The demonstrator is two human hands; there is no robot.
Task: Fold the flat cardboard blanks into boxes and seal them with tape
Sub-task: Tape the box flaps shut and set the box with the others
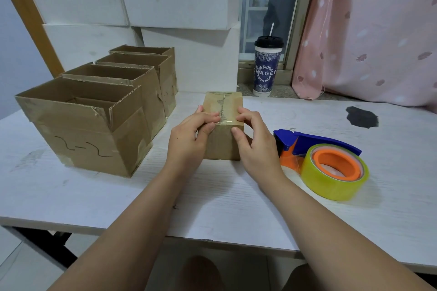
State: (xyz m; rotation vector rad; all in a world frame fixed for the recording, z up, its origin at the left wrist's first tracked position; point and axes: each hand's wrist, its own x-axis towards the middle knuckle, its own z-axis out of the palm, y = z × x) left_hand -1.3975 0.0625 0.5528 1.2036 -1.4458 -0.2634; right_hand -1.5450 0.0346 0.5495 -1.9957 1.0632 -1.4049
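From the head camera I see my two hands meeting on a small box (223, 125) that stands on the white desk (94, 196), about in the middle and a little toward the far edge. My left hand (189, 136) holds its near left corner. The fingers (208, 117) are curled over the top edge and the thumb is pressed flat against the front face. My right hand (254, 139) mirrors it on the near right corner, with its fingers (246, 113) bent onto the top and the thumb on the front face. A strip of clear tape (224, 111) runs along the top seam and reaches the near edge between my fingertips.

Just to the right of the box, partly behind my right wrist, a blue and orange tape dispenser (316, 146) lies on the desk, its yellowish roll (335, 172) turned toward me. To the left, four open boxes (82, 125) stand in a row running away from me, touching one another, with tape patches on their sides.

Farther back a lidded cup (268, 68) with a straw stands on the windowsill, beside a pink curtain (369, 30). A dark patch (361, 117) marks the desk on the far right.
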